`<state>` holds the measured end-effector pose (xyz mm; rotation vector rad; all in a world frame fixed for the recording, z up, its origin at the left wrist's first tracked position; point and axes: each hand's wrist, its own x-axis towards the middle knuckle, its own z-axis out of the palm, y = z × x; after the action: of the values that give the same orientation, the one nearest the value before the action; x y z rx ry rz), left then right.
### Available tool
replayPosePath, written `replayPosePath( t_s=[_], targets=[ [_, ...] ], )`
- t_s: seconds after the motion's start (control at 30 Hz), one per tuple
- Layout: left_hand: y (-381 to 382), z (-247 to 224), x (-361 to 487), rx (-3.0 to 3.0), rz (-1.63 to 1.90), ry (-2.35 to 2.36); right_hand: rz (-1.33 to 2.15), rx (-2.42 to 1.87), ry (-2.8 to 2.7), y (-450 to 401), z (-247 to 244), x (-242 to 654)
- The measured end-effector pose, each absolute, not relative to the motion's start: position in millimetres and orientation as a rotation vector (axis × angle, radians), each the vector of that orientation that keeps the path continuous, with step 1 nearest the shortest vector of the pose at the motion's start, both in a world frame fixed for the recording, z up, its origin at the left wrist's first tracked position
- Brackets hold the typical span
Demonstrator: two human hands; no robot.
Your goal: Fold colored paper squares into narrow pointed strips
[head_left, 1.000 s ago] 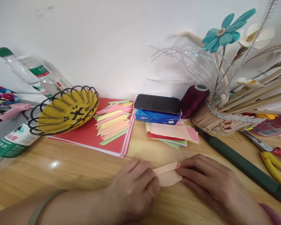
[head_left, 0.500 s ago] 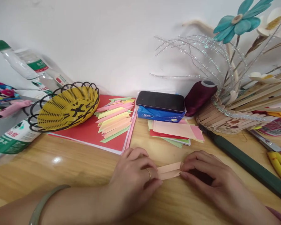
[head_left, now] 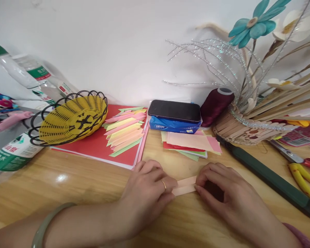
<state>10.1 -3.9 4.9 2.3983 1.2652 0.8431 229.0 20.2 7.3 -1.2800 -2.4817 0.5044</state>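
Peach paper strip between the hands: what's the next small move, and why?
Probably press the paper strip along its lengthwise fold: left hand and right hand hold opposite ends, and the fold line shows between them.

On my left hand (head_left: pixel 148 194) I wear a slim, plain gold-coloured ring (head_left: pixel 164 185). Around that forearm sits a smooth, rounded bangle (head_left: pixel 44 224) in muted grey-green. At my right wrist shows an edge of dusky mauve fabric (head_left: pixel 297 232), too little to tell sleeve from band.
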Motion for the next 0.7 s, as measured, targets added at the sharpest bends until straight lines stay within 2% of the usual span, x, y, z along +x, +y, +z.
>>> replayPosePath(
  t_s=[0.1, 0.3, 0.5, 0.7],
  targets=[
    [-4, 2, 10, 2.496, 0.906, 1.223, 0.373, -1.206, -2.478, 17, 7, 230],
    [-3, 4, 10, 2.526, 0.865, 1.217, -0.113, -0.714, -2.685, -8, 7, 227],
    [6, 3, -2, 2.467, 0.774, 1.056, -0.232, -0.696, -2.812, -15, 2, 226],
    [8, -2, -8, 2.650, 0.741, 1.012, -0.276, -0.637, -2.719, -12, -9, 227]
  ],
)
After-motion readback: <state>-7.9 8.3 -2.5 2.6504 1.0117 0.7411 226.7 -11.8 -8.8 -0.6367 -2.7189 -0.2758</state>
